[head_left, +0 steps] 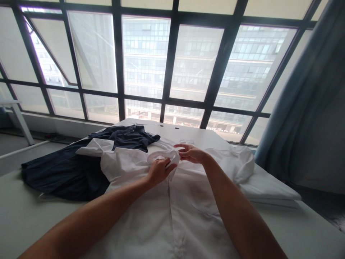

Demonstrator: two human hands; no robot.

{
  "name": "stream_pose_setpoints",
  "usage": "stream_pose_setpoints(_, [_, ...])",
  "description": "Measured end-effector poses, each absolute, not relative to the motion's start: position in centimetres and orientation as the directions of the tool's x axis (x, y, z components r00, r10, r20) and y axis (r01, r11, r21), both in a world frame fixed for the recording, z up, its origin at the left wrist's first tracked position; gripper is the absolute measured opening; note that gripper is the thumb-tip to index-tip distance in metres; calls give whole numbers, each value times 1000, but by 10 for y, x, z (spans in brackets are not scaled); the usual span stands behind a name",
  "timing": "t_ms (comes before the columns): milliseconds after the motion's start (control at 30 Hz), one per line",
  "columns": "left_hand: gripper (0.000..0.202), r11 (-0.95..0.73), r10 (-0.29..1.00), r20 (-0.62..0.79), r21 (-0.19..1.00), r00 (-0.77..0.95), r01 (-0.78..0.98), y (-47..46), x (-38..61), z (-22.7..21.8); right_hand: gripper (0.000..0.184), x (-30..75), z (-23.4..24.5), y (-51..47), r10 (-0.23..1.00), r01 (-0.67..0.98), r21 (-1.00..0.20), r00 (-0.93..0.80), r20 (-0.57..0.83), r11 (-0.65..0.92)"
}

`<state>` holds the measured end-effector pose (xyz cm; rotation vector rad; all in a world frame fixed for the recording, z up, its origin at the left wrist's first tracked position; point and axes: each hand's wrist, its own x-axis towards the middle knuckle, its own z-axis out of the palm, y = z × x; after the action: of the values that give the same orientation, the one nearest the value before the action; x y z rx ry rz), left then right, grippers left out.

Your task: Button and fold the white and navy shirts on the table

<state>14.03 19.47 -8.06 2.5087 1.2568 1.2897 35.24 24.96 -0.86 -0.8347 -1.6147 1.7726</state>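
Observation:
A white button-up shirt (151, 212) lies front side up on the white table, its collar (155, 155) toward the window. My left hand (161, 169) is closed on the collar's near edge, thumb and fingers pinching the cloth. Just beyond it and to the right, my right hand (191, 153) pinches the collar's right tip between thumb and fingers. Below the hands the placket runs toward me, with a small button (173, 201) showing. Whether the top button is fastened I cannot tell, since the fingers cover that spot.
Dark navy garments (72, 169) lie left of the shirt, partly under its sleeve. To the right, folded white cloth (272, 189) is stacked on the table (318, 223). Large windows (145, 57) stand behind the table, and a blue-grey curtain (293, 100) hangs at right.

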Motion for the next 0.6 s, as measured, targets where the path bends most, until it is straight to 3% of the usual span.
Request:
stream_pose_setpoints(167, [28, -765, 576, 717, 304, 393, 568, 199, 139, -83, 63, 343, -14, 249, 808, -64, -994, -589, -34, -89])
stream_pose_setpoints(233, [29, -783, 548, 730, 276, 409, 557, 200, 138, -84, 65, 337, -17, 249, 842, 45, -998, -537, -54, -35])
stream_pose_setpoints(300, [29, -787, 538, 735, 262, 413, 558, 201, 138, -85, 65, 330, -17, 250, 899, 278, -960, -431, -80, 47])
stream_pose_setpoints(400, [30, -773, 554, 729, 269, 403, 575, 201, 138, -87, 48, 322, -9, 249, 974, 646, -736, -210, 83, 202])
stream_pose_setpoints(500, [34, -782, 559, 717, 289, 416, 552, 199, 138, -86, 19, 317, 8, 239, 937, 787, -530, -170, 306, 316])
stream_pose_setpoints(600, [34, -846, 508, 725, 318, 465, 429, 199, 135, -77, 24, 313, 24, 225, 927, 822, -429, -313, 208, 374])
